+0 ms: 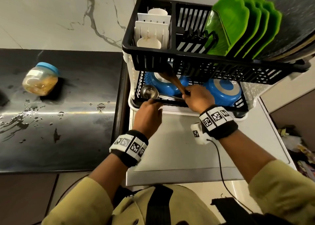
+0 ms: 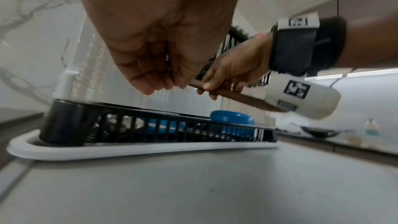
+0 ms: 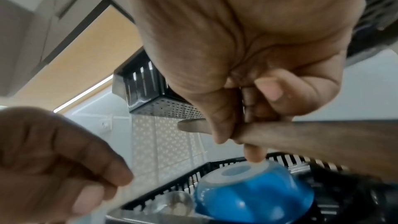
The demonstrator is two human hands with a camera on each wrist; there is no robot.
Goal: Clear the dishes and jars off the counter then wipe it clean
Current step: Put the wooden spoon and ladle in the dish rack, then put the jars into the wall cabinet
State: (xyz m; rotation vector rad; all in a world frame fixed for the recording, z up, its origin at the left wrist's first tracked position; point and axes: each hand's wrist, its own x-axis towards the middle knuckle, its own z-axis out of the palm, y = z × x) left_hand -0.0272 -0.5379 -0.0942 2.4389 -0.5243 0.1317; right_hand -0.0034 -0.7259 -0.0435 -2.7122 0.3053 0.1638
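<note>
Right hand (image 1: pixel 196 97) grasps wooden spoon (image 1: pixel 173 79) and ladle (image 1: pixel 150 92) handles over lower rack (image 1: pixel 238 105) | left hand (image 1: pixel 150 110) curled at rack rim, grip unclear | jar (image 1: pixel 40 79) at 9 o'clock on wet surface (image 1: pixel 68 122) | risk: your spoon knocks the blue bowl (image 1: pixel 223 90), or the ladle slips.

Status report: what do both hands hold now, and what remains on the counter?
Right hand grips wooden spoon over lower black rack. Left hand holds steel ladle. Blue-lidded jar on wet dark counter.
</note>
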